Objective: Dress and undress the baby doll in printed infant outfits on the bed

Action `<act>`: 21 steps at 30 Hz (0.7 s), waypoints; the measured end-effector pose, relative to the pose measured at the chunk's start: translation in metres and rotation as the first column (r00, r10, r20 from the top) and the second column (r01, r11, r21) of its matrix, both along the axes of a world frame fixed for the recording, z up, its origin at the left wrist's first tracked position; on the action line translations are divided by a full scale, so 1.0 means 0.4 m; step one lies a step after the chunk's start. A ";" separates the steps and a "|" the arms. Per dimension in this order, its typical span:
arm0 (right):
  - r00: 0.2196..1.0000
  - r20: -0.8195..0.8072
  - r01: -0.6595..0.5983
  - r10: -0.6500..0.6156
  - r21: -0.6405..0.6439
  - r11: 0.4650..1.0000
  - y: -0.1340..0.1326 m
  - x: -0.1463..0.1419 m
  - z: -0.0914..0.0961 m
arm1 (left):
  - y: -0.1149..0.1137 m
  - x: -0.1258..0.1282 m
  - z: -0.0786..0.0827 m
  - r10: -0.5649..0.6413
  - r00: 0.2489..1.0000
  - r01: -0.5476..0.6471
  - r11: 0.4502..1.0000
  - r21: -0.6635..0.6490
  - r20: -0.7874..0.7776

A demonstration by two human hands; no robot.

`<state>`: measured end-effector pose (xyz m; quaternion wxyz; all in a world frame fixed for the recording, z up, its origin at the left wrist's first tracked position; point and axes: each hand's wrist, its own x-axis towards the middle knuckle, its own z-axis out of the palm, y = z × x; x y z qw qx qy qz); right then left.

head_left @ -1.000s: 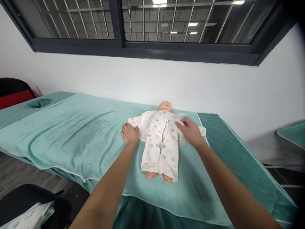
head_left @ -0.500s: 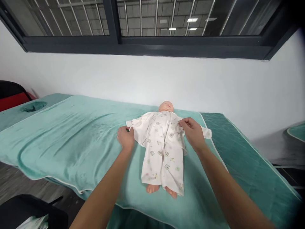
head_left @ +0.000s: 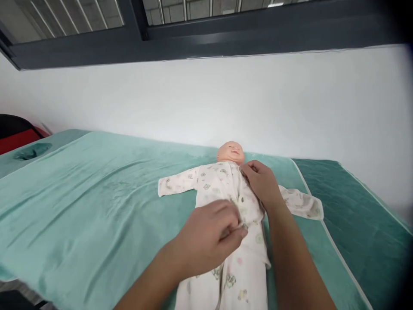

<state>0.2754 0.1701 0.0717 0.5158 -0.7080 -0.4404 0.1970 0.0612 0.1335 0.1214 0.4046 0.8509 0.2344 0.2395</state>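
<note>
White wall [head_left: 193, 94] fills the background under a dark window frame [head_left: 226, 41], and below it a green blanket [head_left: 80, 202] covers a long padded table. A baby doll [head_left: 229, 152] lies on its back on the blanket, head toward the wall. It is dressed in a white printed suit [head_left: 219, 181] with both sleeves spread flat out to the sides.

The left hand [head_left: 213, 234] is over the doll's belly, thumb and forefinger pressed together on the suit's front edge, pinching the cloth there. The right hand [head_left: 263, 183] rests on the doll's chest just below its chin, fingers curled against the suit's collar. Whether they actually grip the cloth or only press on it cannot be told. Both forearms reach in over the doll's legs, which run out of view at the bottom.

Far to the left of the doll, a dark round hole [head_left: 30, 150] shows in the table's cover. Beyond that is a red and black seat [head_left: 16, 133] against the wall.
</note>
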 end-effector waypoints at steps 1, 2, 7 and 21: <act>1.000 -0.010 -0.003 0.003 -0.006 1.000 -0.001 0.002 0.000 | 0.014 0.008 -0.002 -0.007 0.999 0.006 1.000 -0.013 -0.035; 1.000 -0.018 -0.001 0.000 -0.012 1.000 0.000 0.004 0.000 | 0.036 0.017 -0.006 0.058 0.998 -0.059 0.998 -0.029 -0.029; 0.999 -0.026 0.027 -0.028 -0.022 0.999 0.013 0.008 0.004 | 0.194 0.089 -0.019 0.477 0.874 -0.471 0.878 -0.082 0.089; 0.970 0.075 -0.230 0.231 -0.032 0.973 0.007 0.016 0.005 | 0.316 0.156 -0.083 0.356 0.935 -0.351 0.928 -0.123 0.013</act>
